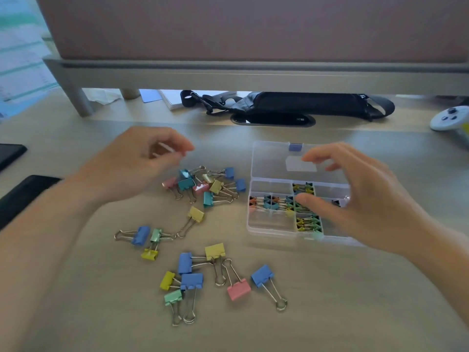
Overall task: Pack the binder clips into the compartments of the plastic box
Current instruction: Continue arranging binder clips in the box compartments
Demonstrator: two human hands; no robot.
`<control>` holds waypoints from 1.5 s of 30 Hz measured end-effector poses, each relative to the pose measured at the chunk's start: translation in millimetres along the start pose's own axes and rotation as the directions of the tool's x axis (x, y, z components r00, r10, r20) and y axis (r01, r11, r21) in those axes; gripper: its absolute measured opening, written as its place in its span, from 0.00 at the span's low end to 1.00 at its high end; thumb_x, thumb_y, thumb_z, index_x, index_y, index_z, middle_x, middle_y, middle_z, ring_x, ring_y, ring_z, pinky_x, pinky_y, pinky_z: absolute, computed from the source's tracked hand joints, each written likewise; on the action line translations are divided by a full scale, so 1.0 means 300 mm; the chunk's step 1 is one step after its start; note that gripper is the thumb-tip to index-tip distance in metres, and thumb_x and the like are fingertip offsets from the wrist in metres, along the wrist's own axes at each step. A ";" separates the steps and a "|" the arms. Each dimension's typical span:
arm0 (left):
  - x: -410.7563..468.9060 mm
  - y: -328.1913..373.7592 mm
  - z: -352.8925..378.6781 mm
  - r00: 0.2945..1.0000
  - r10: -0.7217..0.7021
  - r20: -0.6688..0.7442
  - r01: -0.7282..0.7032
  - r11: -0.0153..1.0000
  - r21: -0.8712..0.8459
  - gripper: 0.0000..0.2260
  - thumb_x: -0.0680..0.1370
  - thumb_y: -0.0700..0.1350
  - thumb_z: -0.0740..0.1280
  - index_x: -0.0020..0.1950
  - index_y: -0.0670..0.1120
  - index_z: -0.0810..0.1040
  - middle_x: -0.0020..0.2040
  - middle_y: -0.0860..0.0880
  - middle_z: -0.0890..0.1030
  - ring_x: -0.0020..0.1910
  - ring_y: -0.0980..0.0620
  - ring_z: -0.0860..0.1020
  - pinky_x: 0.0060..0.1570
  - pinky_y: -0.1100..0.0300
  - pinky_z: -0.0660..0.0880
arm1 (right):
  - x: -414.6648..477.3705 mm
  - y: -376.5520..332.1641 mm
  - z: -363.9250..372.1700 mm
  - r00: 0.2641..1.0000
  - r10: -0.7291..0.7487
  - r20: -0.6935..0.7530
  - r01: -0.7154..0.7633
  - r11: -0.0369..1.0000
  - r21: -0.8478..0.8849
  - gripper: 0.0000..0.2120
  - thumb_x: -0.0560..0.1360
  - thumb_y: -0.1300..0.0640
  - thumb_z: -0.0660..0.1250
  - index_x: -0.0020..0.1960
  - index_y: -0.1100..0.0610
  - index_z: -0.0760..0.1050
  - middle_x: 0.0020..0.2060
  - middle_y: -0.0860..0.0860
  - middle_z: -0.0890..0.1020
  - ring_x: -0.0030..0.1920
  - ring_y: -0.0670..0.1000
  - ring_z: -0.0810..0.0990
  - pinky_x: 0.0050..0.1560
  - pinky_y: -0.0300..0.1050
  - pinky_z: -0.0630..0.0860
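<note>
A clear plastic box (269, 228) lies open on the desk at centre right, its lid (274, 158) folded back with a blue latch. Several compartments hold small coloured binder clips (269, 201). My right hand (360, 196) hovers over the box's right half with fingers spread and loosely curved, holding nothing that I can see. My left hand (137, 163) floats above the desk, just left of a heap of medium clips (205, 185), fingers loosely curled and empty. Larger clips (200, 273) in blue, yellow, pink and green lie scattered at the front.
A monitor stand (228, 72) spans the back, with a black bag (299, 104) under it. A white controller (450, 118) sits at far right. Dark flat objects (22, 191) lie at the left edge.
</note>
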State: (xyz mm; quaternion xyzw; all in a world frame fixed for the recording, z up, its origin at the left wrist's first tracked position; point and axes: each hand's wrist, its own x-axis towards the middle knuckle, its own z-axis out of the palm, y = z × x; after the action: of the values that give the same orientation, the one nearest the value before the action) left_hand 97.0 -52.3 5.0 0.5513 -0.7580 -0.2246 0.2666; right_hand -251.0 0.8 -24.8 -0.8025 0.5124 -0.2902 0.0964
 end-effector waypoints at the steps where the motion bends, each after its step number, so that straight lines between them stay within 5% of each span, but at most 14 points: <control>1: -0.001 -0.021 -0.023 0.999 -0.039 0.037 0.037 0.998 0.051 0.09 0.80 0.42 0.71 0.51 0.56 0.84 0.45 0.56 0.86 0.47 0.55 0.83 0.57 0.47 0.79 | -0.019 0.018 -0.018 1.000 0.016 -0.016 -0.016 1.000 -0.001 0.22 0.71 0.37 0.70 0.63 0.39 0.72 0.58 0.29 0.74 0.59 0.27 0.71 0.56 0.17 0.61; 3: -0.007 -0.031 -0.021 0.990 -0.067 0.128 0.047 0.987 0.152 0.07 0.78 0.43 0.73 0.49 0.56 0.85 0.42 0.58 0.86 0.43 0.57 0.83 0.54 0.48 0.80 | -0.057 0.057 -0.035 0.997 0.049 -0.064 -0.049 0.999 0.009 0.18 0.73 0.40 0.72 0.61 0.40 0.75 0.58 0.34 0.78 0.60 0.32 0.73 0.56 0.19 0.63; 6: -0.001 0.004 0.048 0.992 0.008 0.124 -0.040 0.966 0.256 0.07 0.77 0.44 0.74 0.49 0.57 0.85 0.41 0.62 0.83 0.44 0.66 0.79 0.45 0.72 0.74 | -0.092 0.094 -0.015 0.994 0.041 -0.099 -0.042 0.999 -0.007 0.13 0.79 0.40 0.71 0.59 0.44 0.78 0.57 0.37 0.80 0.58 0.37 0.77 0.57 0.22 0.65; 8: 0.017 0.020 0.094 0.997 0.047 0.060 -0.063 0.950 0.307 0.05 0.77 0.45 0.73 0.50 0.56 0.85 0.39 0.65 0.79 0.43 0.72 0.76 0.38 0.76 0.68 | -0.104 0.099 0.008 0.994 0.013 -0.107 -0.014 1.000 -0.001 0.14 0.78 0.40 0.66 0.58 0.47 0.79 0.57 0.39 0.80 0.59 0.41 0.78 0.60 0.26 0.66; 18: -0.004 0.031 0.092 0.995 0.095 -0.002 -0.090 0.949 0.302 0.05 0.77 0.45 0.73 0.47 0.56 0.81 0.40 0.63 0.78 0.44 0.67 0.76 0.39 0.74 0.66 | -0.118 0.097 0.041 0.985 -0.105 -0.139 0.106 0.994 -0.004 0.16 0.81 0.47 0.63 0.60 0.56 0.82 0.58 0.48 0.81 0.63 0.49 0.78 0.66 0.34 0.68; 26: -0.185 0.082 -0.072 0.888 -0.180 0.423 0.020 0.934 0.356 0.15 0.67 0.48 0.81 0.43 0.63 0.79 0.46 0.66 0.80 0.41 0.64 0.82 0.42 0.57 0.80 | -0.115 0.084 0.050 0.976 -0.164 -0.144 0.160 0.986 -0.038 0.16 0.81 0.49 0.63 0.59 0.59 0.82 0.58 0.50 0.81 0.61 0.52 0.78 0.65 0.35 0.68; 31: -0.204 0.100 -0.032 0.871 -0.203 0.448 -0.004 0.908 0.419 0.12 0.68 0.48 0.81 0.44 0.59 0.81 0.44 0.65 0.81 0.42 0.68 0.80 0.43 0.71 0.75 | -0.121 0.081 0.053 0.977 -0.183 -0.109 0.179 0.983 -0.048 0.17 0.81 0.48 0.63 0.60 0.58 0.82 0.58 0.50 0.81 0.60 0.53 0.79 0.65 0.37 0.70; 39: -0.197 0.099 0.028 0.876 -0.141 0.460 -0.012 0.950 0.313 0.12 0.65 0.54 0.82 0.43 0.61 0.83 0.44 0.57 0.83 0.42 0.62 0.83 0.46 0.60 0.80 | -0.125 0.076 0.051 0.977 -0.199 -0.070 0.198 0.980 -0.021 0.18 0.81 0.47 0.63 0.61 0.58 0.82 0.59 0.49 0.81 0.62 0.52 0.80 0.64 0.41 0.72; 45: -0.189 0.101 0.048 0.878 -0.054 0.476 -0.028 0.986 0.163 0.06 0.70 0.47 0.81 0.40 0.56 0.85 0.48 0.57 0.82 0.41 0.60 0.84 0.45 0.64 0.79 | -0.121 0.071 0.050 0.975 -0.200 -0.097 0.199 0.980 -0.018 0.18 0.82 0.48 0.62 0.61 0.59 0.82 0.59 0.50 0.82 0.61 0.52 0.80 0.65 0.38 0.71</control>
State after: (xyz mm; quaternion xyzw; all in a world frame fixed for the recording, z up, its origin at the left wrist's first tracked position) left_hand 80.0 11.6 4.5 0.5038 -0.8125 -0.2924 0.0230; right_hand -270.0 20.9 -60.0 -0.8350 0.4345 -0.3354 0.0379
